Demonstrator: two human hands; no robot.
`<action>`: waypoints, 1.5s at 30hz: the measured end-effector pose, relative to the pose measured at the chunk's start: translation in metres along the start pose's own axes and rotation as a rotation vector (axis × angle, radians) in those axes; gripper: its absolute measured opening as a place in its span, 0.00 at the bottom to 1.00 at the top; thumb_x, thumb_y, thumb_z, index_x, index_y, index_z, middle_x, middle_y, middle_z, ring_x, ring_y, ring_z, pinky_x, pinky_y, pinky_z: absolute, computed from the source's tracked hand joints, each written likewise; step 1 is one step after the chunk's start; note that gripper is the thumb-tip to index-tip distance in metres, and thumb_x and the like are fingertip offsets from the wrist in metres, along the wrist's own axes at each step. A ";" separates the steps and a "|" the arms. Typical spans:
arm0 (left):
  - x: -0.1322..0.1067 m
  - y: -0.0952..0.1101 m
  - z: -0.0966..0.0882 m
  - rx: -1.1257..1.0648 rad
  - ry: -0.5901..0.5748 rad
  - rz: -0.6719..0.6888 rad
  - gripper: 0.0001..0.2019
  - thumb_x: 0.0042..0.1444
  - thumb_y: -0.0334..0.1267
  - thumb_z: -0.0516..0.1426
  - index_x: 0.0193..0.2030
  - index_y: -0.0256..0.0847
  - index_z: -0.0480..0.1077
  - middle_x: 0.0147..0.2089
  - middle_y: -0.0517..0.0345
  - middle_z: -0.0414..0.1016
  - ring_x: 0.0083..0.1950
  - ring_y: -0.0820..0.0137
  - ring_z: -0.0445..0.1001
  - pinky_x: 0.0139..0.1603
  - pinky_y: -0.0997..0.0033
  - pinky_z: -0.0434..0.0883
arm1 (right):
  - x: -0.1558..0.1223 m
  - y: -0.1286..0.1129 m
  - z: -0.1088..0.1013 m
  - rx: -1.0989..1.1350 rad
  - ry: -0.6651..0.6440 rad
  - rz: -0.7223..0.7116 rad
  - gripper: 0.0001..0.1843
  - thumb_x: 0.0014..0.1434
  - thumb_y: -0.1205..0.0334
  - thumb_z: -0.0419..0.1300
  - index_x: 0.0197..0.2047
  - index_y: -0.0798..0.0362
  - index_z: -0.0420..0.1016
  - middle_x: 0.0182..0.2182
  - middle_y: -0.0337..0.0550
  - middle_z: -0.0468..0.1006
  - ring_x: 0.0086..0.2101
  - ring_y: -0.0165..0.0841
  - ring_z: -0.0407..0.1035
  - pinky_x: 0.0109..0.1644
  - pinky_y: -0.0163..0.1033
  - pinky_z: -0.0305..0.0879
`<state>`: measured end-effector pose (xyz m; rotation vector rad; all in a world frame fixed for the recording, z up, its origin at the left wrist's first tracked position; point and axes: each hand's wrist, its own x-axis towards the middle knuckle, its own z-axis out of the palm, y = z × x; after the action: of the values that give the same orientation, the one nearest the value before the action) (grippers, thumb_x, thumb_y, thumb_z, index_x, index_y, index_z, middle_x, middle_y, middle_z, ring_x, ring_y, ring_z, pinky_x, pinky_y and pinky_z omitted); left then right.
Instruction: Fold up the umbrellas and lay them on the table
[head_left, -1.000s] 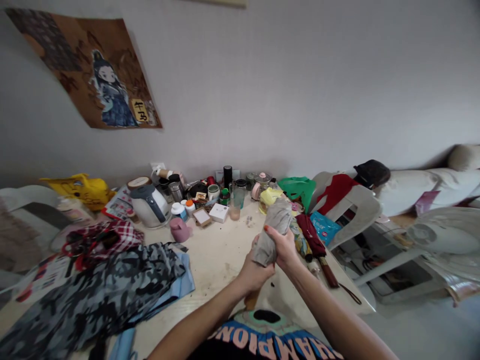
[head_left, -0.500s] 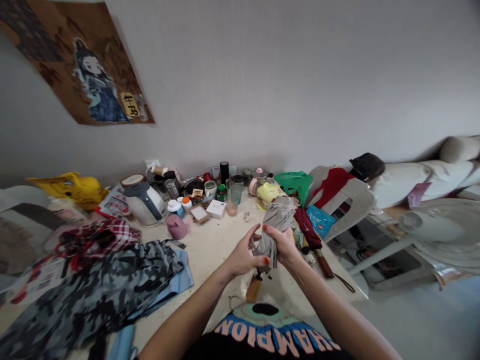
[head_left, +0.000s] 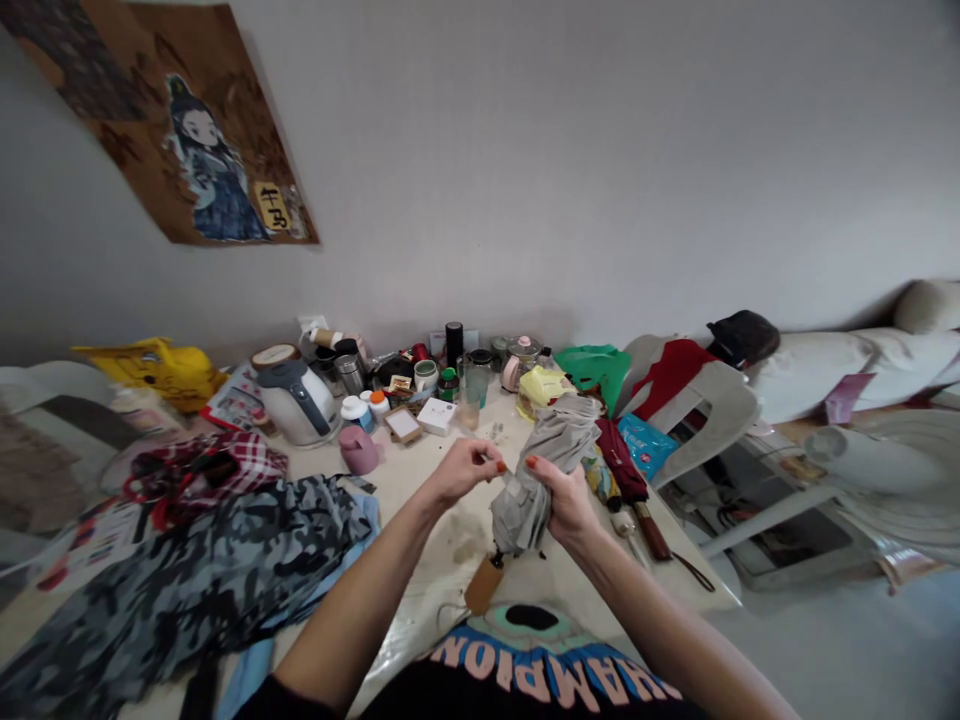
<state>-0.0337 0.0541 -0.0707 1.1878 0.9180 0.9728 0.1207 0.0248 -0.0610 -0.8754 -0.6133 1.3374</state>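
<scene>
A grey folding umbrella with a wooden handle is held at a slant over the table, its canopy gathered in loose folds. My right hand is wrapped round the canopy's right side, thumb on top. My left hand pinches a thin pale bit of the umbrella, a strap or fabric edge, at the canopy's left side. Just right of the canopy lie a dark red folded umbrella with a brown handle and a yellow patterned one.
Camouflage cloth and a checked cloth cover the table's left part. An electric kettle, a pink cup, bottles and boxes crowd the back. A white chair and a fan stand at the right.
My left hand has drawn away from round the lower canopy to a pinch at its left side. The umbrella has tilted, its handle swinging left, and its folds are spread wider.
</scene>
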 end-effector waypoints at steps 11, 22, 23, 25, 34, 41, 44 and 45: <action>-0.005 -0.053 0.011 0.117 0.213 -0.201 0.40 0.47 0.46 0.63 0.64 0.40 0.50 0.27 0.67 0.72 0.18 0.75 0.67 0.23 0.76 0.62 | 0.010 0.001 -0.017 0.028 0.142 0.006 0.27 0.30 0.63 0.75 0.38 0.55 0.76 0.31 0.40 0.82 0.27 0.34 0.75 0.34 0.39 0.74; -0.039 -0.018 0.043 0.449 -0.030 -0.022 0.23 0.44 0.57 0.63 0.31 0.35 0.73 0.28 0.56 0.74 0.29 0.70 0.69 0.29 0.73 0.63 | 0.006 0.012 -0.010 -0.080 0.146 -0.040 0.27 0.36 0.62 0.74 0.42 0.56 0.78 0.36 0.45 0.83 0.35 0.40 0.78 0.40 0.42 0.76; -0.035 -0.017 0.046 0.381 -0.063 -0.085 0.23 0.39 0.55 0.66 0.31 0.35 0.73 0.27 0.57 0.73 0.28 0.71 0.67 0.28 0.74 0.62 | 0.004 0.012 -0.007 -0.099 0.118 -0.044 0.26 0.37 0.62 0.74 0.43 0.55 0.78 0.36 0.45 0.83 0.35 0.40 0.78 0.40 0.42 0.75; -0.028 -0.016 0.048 0.198 -0.131 -0.171 0.26 0.34 0.56 0.69 0.30 0.35 0.71 0.26 0.59 0.70 0.26 0.74 0.64 0.28 0.74 0.62 | 0.001 0.010 -0.004 -0.103 0.086 -0.031 0.26 0.37 0.62 0.74 0.42 0.55 0.78 0.36 0.44 0.83 0.33 0.39 0.77 0.38 0.41 0.75; -0.048 -0.010 0.043 0.158 0.164 0.180 0.17 0.48 0.49 0.65 0.37 0.36 0.74 0.37 0.54 0.72 0.37 0.70 0.69 0.39 0.71 0.66 | 0.015 -0.010 -0.024 0.036 0.143 -0.079 0.26 0.32 0.63 0.74 0.38 0.54 0.76 0.28 0.37 0.80 0.28 0.34 0.73 0.36 0.41 0.74; -0.059 -0.005 0.058 0.420 0.301 0.326 0.03 0.46 0.31 0.64 0.29 0.39 0.75 0.29 0.61 0.68 0.29 0.74 0.63 0.32 0.74 0.63 | 0.015 -0.007 -0.027 0.025 0.087 -0.044 0.18 0.35 0.61 0.74 0.30 0.54 0.73 0.21 0.38 0.76 0.29 0.38 0.74 0.39 0.44 0.76; -0.065 -0.003 0.064 0.505 0.324 0.470 0.04 0.50 0.28 0.60 0.27 0.39 0.73 0.29 0.59 0.67 0.30 0.73 0.65 0.33 0.74 0.65 | 0.015 -0.004 -0.026 0.027 0.081 -0.016 0.19 0.35 0.60 0.74 0.30 0.54 0.73 0.21 0.38 0.76 0.28 0.36 0.74 0.39 0.43 0.76; -0.068 -0.003 0.065 0.538 0.309 0.529 0.04 0.52 0.28 0.59 0.27 0.39 0.73 0.30 0.58 0.68 0.31 0.73 0.66 0.34 0.74 0.66 | 0.015 -0.003 -0.025 0.029 0.081 -0.009 0.18 0.35 0.59 0.74 0.30 0.54 0.73 0.21 0.38 0.76 0.28 0.36 0.74 0.38 0.43 0.76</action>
<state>0.0062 -0.0305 -0.0604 1.8280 1.1839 1.4113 0.1455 0.0343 -0.0738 -0.8986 -0.5330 1.2935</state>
